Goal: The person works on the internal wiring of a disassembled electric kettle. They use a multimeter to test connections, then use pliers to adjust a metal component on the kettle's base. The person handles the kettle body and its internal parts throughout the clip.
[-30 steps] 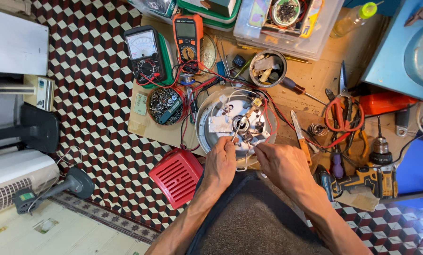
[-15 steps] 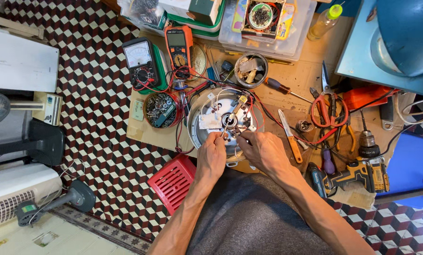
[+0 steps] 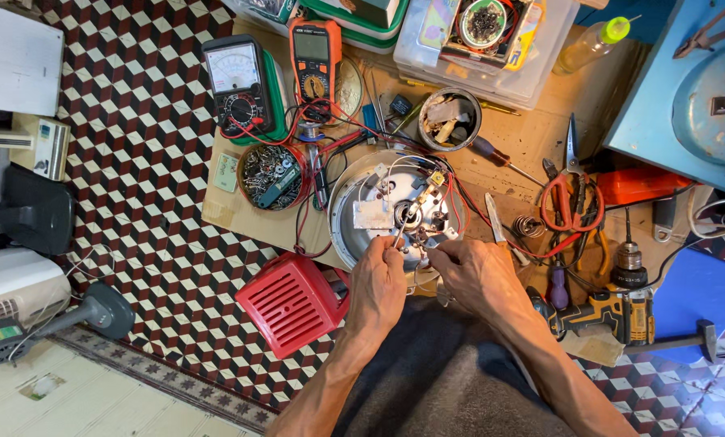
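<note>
both hands work at the near rim of a round metal appliance base (image 3: pixel 378 212) lying open-side up on a wooden board (image 3: pixel 532 142). left hand (image 3: pixel 378 285) has fingers pressed together, pinching what looks like a thin white wire at the base's edge; right hand (image 3: pixel 480 275) is curled just beside it, fingertips closed toward the same spot, exact hold hidden by the knuckles. the base probably handles as stiff sheet metal, moderately light, with edges that may be sharp; the thin wires (image 3: pixel 447 190) just beyond the fingers are soft and look easy to tear, so take it by the rim, not the wiring. board is crowded: tin of screws (image 3: pixel 272 174) left of the grip, two multimeters (image 3: pixel 237 85) beyond, orange-handled pliers (image 3: pixel 569 202) and cordless drill (image 3: pixel 605 311) to the right. red plastic grille (image 3: pixel 289 301) sits on the checkered tile floor (image 3: pixel 148 202) near the left wrist.
</note>
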